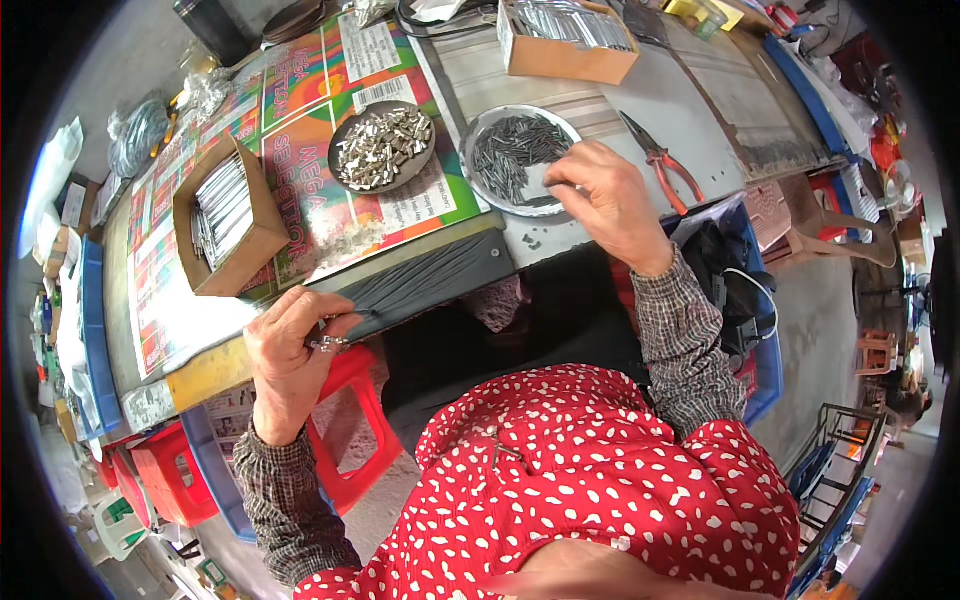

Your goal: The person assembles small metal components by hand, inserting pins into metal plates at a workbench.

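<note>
Small shiny metal pieces [328, 344] show between the curled fingers of my left hand [283, 350], which is closed just off the table's front edge. My right hand [618, 205] is pinched over the right rim of a round metal bowl [473, 185]. Thin dark metal pins [507, 150] lie heaped in that bowl. What the right fingertips hold, if anything, is too small to make out. Left of the bowl, a dark round dish [428, 165] holds many small silvery and brass-coloured metal pieces [384, 146].
Red-handled pliers [662, 160] lie right of the bowl. An open cardboard box [245, 255] of thin metal strips stands at left; another box [570, 62] of metal pieces is at the back. Tiny bits [533, 240] lie near the front edge. A red stool [350, 440] stands below.
</note>
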